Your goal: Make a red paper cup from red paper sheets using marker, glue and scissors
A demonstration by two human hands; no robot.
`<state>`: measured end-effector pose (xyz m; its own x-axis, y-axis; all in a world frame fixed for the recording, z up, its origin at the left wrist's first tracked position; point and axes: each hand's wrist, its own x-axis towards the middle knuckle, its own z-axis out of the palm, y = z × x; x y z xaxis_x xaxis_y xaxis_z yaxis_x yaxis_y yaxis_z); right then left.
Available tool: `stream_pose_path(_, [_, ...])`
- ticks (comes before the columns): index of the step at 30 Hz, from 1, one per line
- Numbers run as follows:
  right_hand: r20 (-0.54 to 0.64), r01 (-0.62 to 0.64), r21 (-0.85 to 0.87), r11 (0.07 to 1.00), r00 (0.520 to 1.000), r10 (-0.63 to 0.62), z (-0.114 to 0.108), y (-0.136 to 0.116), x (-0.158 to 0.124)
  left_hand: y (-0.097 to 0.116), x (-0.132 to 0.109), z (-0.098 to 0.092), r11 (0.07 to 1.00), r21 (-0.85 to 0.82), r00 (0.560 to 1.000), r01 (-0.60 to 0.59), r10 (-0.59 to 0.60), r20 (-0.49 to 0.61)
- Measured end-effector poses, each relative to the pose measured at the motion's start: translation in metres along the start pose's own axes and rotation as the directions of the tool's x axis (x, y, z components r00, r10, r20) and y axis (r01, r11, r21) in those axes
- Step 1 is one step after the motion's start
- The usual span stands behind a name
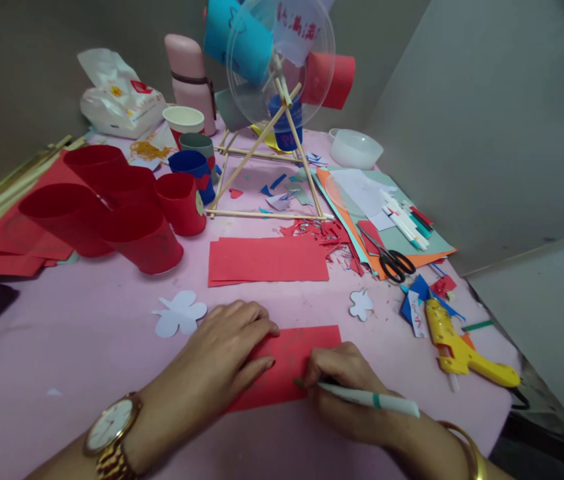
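A red paper rectangle lies in front of me on the pink table cover, with faint curved lines drawn on it. My left hand rests flat on its left part, fingers loosely spread. Between the fingers of my right hand is a white marker with a green band, its tip touching the paper near the lower edge. White flower-shaped cutouts lie close by: a larger one left of my left hand and a smaller one to the right. More red paper strips are stacked just beyond.
Red paper cups stand at the left. A stick frame carrying a clear disc and cups rises at the back. Scissors, several markers and a yellow glue gun lie at the right, among paper scraps.
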<state>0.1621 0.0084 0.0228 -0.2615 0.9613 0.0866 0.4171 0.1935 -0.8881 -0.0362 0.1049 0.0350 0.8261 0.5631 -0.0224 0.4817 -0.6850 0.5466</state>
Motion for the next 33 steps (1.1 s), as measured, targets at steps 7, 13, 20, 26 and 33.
stream_pose_path(7, [-0.158, -0.217, 0.441, 0.871, 0.936, 0.314, -0.001, 0.001, 0.003, -0.002, -0.001, 0.001, 1.000, -0.004, 1.000, 0.000, 0.000, -0.001])
stream_pose_path(13, [-0.251, -0.202, 0.572, 0.795, 0.879, 0.405, -0.007, -0.001, 0.006, 0.002, 0.000, 0.001, 0.997, 0.044, 0.998, -0.062, 0.062, -0.007])
stream_pose_path(20, [-0.391, -0.340, 0.395, 0.853, 0.778, 0.492, 0.020, -0.018, -0.017, 0.010, -0.001, 0.000, 0.981, 0.066, 0.984, -0.180, 0.181, -0.001])
stream_pose_path(26, [-0.396, -0.205, 0.014, 0.979, 0.898, 0.194, 0.035, -0.015, -0.032, 0.005, -0.001, 0.004, 0.983, 0.043, 0.983, -0.179, 0.180, -0.025])
stream_pose_path(33, [-0.370, -0.139, -0.170, 0.976, 0.926, 0.068, 0.034, -0.014, -0.023, 0.006, 0.000, 0.006, 0.987, 0.029, 0.987, -0.156, 0.157, -0.030])
